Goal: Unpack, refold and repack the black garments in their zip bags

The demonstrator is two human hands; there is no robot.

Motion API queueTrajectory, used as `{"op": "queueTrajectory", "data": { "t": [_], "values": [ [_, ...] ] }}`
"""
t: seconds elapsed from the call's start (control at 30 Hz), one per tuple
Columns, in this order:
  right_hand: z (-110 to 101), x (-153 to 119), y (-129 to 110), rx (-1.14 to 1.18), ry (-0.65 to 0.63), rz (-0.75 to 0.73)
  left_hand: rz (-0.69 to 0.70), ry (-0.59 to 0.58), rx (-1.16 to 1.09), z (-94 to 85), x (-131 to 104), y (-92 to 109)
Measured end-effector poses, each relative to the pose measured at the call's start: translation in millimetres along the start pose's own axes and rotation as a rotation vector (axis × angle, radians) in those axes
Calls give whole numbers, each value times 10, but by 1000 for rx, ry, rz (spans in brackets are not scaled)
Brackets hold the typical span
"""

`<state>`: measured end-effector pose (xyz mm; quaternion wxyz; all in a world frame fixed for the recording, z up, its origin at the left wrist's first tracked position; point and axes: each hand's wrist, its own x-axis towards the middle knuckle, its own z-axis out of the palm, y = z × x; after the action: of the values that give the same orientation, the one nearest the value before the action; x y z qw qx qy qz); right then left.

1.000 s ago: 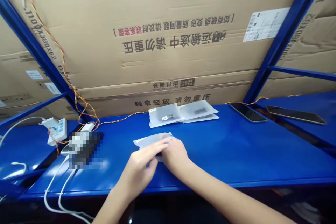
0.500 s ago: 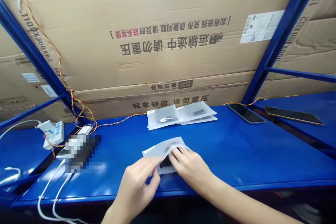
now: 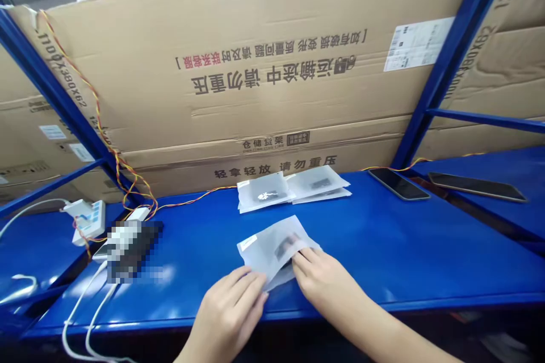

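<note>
Head view, with clock directions taken from the translucent pouch (image 3: pixel 266 247), which lies before you near the front edge of the blue shelf (image 3: pixel 366 249). Your left hand (image 3: pixel 227 312), at 7 to 8 o'clock, is half curled, its fingers and thumb drawn together and appearing to pinch the pouch's near edge. Your right hand (image 3: pixel 321 278), at 4 o'clock, is loosely bent, its fingertips inside the pouch's mouth and showing faintly through the film; whether they grip the dark item (image 3: pixel 284 245) within, you cannot tell from this angle.

The work on this pouch looks midway: the item already appears to sit mostly inside, yet the mouth gapes toward 4 to 5 o'clock, your fingers occupy it, and closure is not yet evident. At 12 o'clock, well apart from your hands, the left packets (image 3: pixel 251 193) overlap the right packets (image 3: pixel 330 178); both groups show dark contents and seem set aside, though their seals are too blurred to judge. At 2 o'clock lies a phone (image 3: pixel 399 184), and a pixelated patch (image 3: pixel 134 249) hides whatever lies at 9 o'clock
</note>
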<state>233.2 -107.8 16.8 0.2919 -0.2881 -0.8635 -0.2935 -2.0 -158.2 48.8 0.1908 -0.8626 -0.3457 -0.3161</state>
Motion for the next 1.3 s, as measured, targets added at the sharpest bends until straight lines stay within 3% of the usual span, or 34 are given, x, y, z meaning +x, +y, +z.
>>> {"op": "queueTrajectory", "data": {
  "t": [0.2, 0.4, 0.63, 0.73, 0.83, 1.03, 1.17, 1.3],
  "values": [
    [-320, 96, -166, 205, 116, -2, 84, 42, 95, 29, -112, -51],
    [-187, 212, -324, 322, 281, -66, 52, 153, 39, -9, -55, 18],
    [-137, 203, -334, 363, 213, -137, -49, 165, -80, -67, -83, 53],
    [-150, 173, -246, 376, 233, -186, -35, 138, -108, -145, -79, 48],
    [-156, 88, -9, 343, 254, -168, -26, 128, -85, -295, -101, -9],
    [-147, -213, 442, 207, 249, -40, -143, 66, -15, -479, -419, -203],
    [-154, -211, 312, 240, 245, -27, -197, 82, 65, -440, -528, -227],
    [-82, 6, 21, 387, 262, -52, -171, 17, 210, -296, -377, -163]
  ]
}}
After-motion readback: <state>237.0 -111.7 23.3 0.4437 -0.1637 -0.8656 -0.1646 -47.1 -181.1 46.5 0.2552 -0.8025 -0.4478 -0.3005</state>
